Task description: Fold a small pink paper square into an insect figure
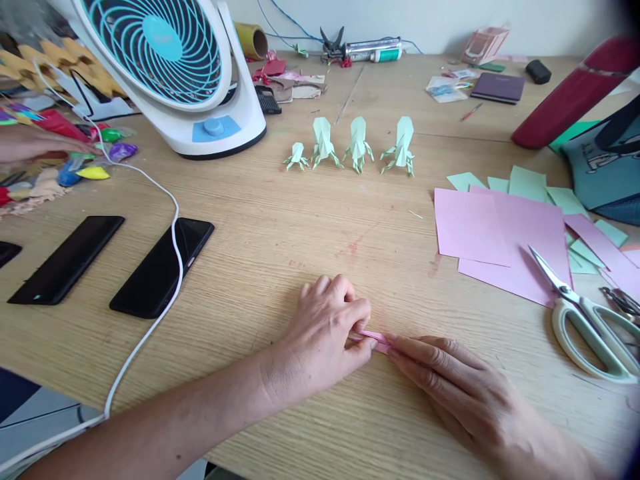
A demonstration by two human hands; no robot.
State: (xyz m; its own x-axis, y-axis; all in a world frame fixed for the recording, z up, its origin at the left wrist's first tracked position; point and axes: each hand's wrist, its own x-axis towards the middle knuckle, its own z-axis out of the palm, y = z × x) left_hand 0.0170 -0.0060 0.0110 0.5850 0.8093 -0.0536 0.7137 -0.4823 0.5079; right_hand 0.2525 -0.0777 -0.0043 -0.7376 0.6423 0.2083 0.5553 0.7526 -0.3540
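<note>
Both hands met on a pink strip [373, 337], flat on the counter [300, 227]. Left hand [327, 327] pinched the strip's left end betw. thumb & forefinger, grip narrow, wrist low. Right hand [450, 383] lay stretched out, fingertips pressing its right end, grip not closed. Looked like a crease being set; next prob. needs even pressure along the fold. Right of the strip: scissors [585, 320], pink sheets [500, 233]. Beyond it: four green paper figures [357, 143].
</note>
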